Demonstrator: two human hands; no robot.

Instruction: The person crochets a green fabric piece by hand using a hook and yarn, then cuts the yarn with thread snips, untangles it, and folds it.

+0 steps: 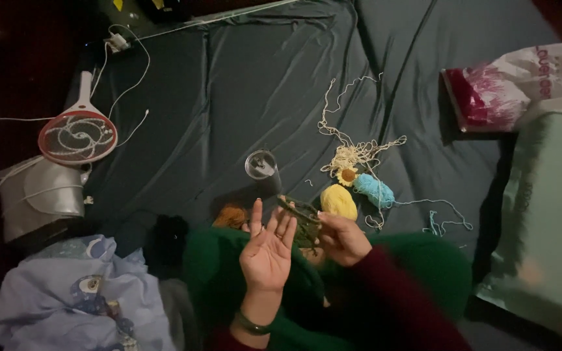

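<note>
**Green yarn work on a dark bedsheet**

The person's left hand (267, 250) is up with palm open and fingers spread, holding nothing. The right hand (341, 238) pinches a small dark green crocheted piece (302, 217), held just above the lap between both hands. Just beyond it sit a round yellow yarn ball (339, 201), a light blue yarn ball (374, 190) and a tangle of cream yarn (352, 153). A clear plastic cup (261, 164) stands nearby on the dark green sheet (229, 84).
</note>
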